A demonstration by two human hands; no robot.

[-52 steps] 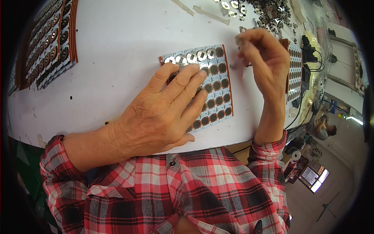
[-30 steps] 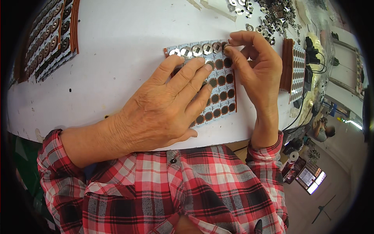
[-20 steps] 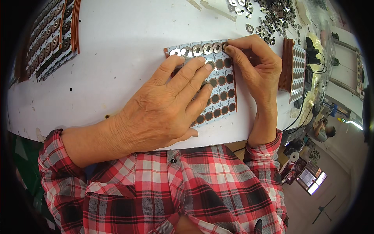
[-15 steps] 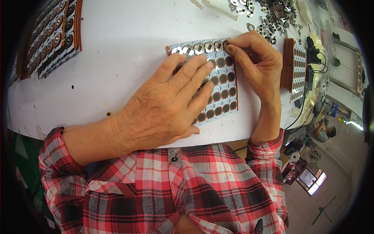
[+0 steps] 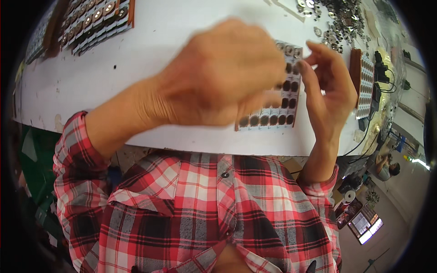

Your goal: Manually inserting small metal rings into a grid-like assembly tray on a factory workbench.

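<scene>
A panel of small pale-blue circuit boards with orange-brown edges lies on the white table. Dark round pads fill most of its rows, and silver metal discs sit along its far row. Above the panel's left part is my left hand, smeared by motion; its fingers cannot be made out, and it hides much of the far row. By the panel's far right corner, my right hand has thumb and forefinger apart, with nothing visible between them. Its other fingers are loosely curled.
Stacked panels with round discs stand at the far left. At the right is another stack of panels, beside black cables. Loose metal parts are heaped at the far right of the white table. A person is in the background.
My left hand has risen off the panel and moved up and right across it. My right thumb and forefinger have parted at the far corner. The whole view has shifted.
</scene>
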